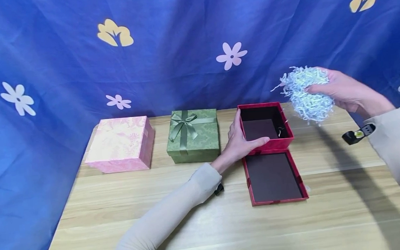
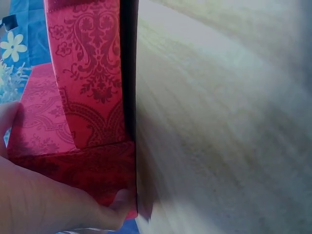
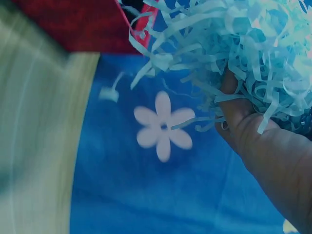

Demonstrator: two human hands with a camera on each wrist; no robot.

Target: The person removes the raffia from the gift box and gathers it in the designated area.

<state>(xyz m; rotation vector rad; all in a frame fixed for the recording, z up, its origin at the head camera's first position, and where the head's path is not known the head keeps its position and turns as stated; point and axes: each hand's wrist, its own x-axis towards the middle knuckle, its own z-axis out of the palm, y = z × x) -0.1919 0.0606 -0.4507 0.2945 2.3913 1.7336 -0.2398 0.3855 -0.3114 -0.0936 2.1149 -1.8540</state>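
Observation:
My right hand [image 1: 347,91] grips a fluffy bundle of light-blue shredded paper [image 1: 308,93] in the air, up and to the right of the red box [image 1: 273,144]. Loose strands dangle from the shredded paper [image 3: 263,63] in the right wrist view. The red box stands without its lid, dark inside, with a small pale strand near its right inner wall. At its front left corner my left hand [image 1: 237,140] holds the box, thumb over the front rim and fingers along the left side. The red lid [image 1: 275,177] lies inside-up against the box's front.
A green box [image 1: 201,140] with a ribbon bow stands left of the red box. Farther left is a pink box [image 1: 118,141], its lid on. Behind the wooden table [image 1: 206,224] hangs a blue cloth [image 1: 182,65] with flower prints.

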